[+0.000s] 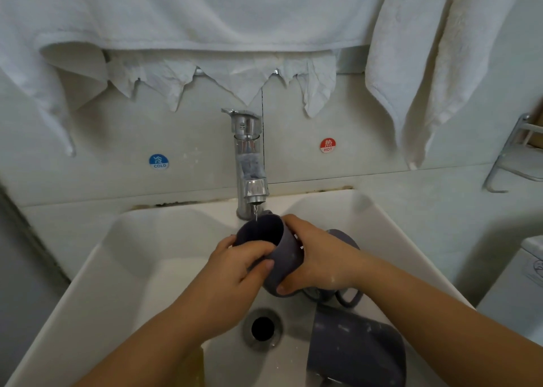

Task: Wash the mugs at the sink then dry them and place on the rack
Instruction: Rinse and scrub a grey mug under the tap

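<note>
Below the tap (249, 163), at the centre of the frame, a grey mug (276, 251) is held over the sink (123, 269), tilted with its mouth turned up toward the spout so that a thin stream of water falls inside. The left hand (235, 272) is wrapped round the near rim, with its thumb laid across the wall; the right hand (311, 257) is curled round the far side and under the base. Both are grasping the mug, so neither is free.

The mug is judged to be stiff and fairly light, though whether it is ceramic or plastic cannot be told from this view. Its wet, smooth wall should be treated as slippery, and a knock against the basin is to be avoided. The body is best held round its wall with one hand while the other rubs inside; its handle cannot be seen.

At the lower right of the frame a second mug (355, 354) lies on its side beside the drain (262, 328), and a third mug (343, 239) is partly hidden behind the right hand. White towels (417, 63) hang across the top, and a metal rack (514, 157) is seen at the right edge.
</note>
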